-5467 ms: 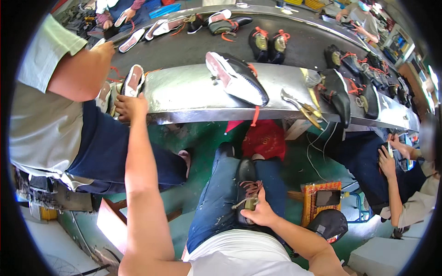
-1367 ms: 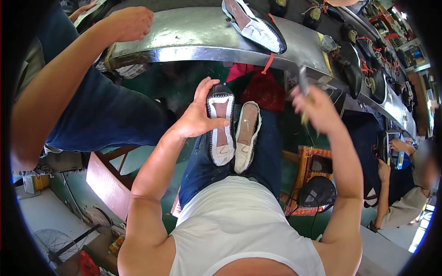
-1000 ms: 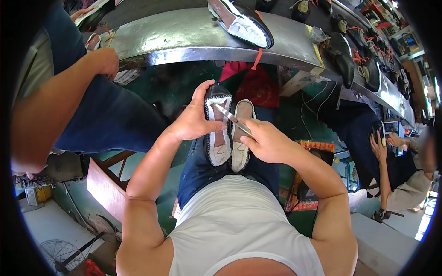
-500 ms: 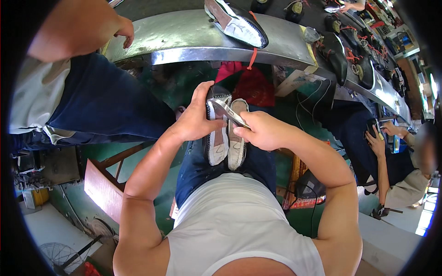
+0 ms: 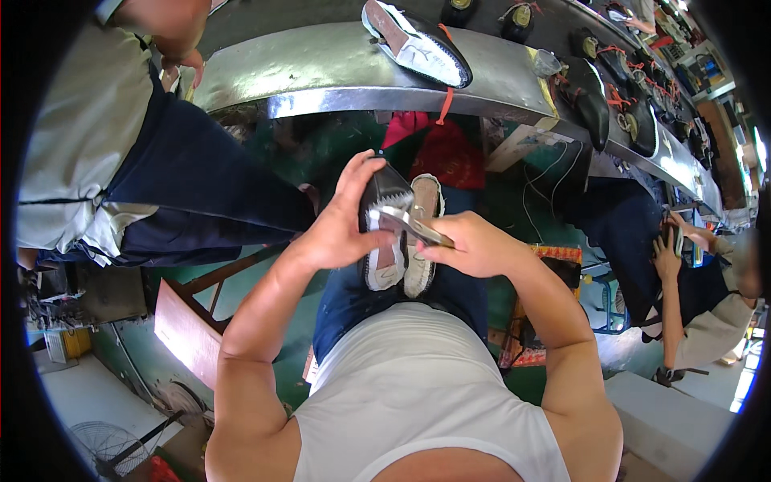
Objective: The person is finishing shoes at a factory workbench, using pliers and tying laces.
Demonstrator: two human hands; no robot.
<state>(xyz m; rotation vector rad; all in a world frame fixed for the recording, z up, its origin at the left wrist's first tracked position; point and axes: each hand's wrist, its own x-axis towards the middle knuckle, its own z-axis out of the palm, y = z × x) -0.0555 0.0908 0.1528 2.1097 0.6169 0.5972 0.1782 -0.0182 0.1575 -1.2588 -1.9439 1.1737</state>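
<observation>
On my lap rests a black shoe upper on a last (image 5: 387, 267), underside up, its pale folded margin running round a brown insole. My left hand (image 5: 347, 218) is wrapped round its far end, the thumb lying on the underside. My right hand (image 5: 464, 243) grips metal pincers (image 5: 430, 234) by the handles. Their jaws lie at the serrated edge of the upper, by the left thumb; whether they bite on it I cannot tell. A second shoe with a beige underside (image 5: 421, 273) lies close along its right side.
Ahead stands a metal-edged bench (image 5: 321, 72) bearing a white-soled shoe (image 5: 422, 52) with an orange tie and several black shoes (image 5: 590, 108). A person in dark trousers (image 5: 209, 177) stands at left; another person (image 5: 707, 321) sits at right. A board (image 5: 189, 329) leans low at left.
The pincers and my right hand have shifted slightly right and nearer to me, with the jaws turned flatter. The shoe's serrated far edge shows more. The person at left has moved their arm.
</observation>
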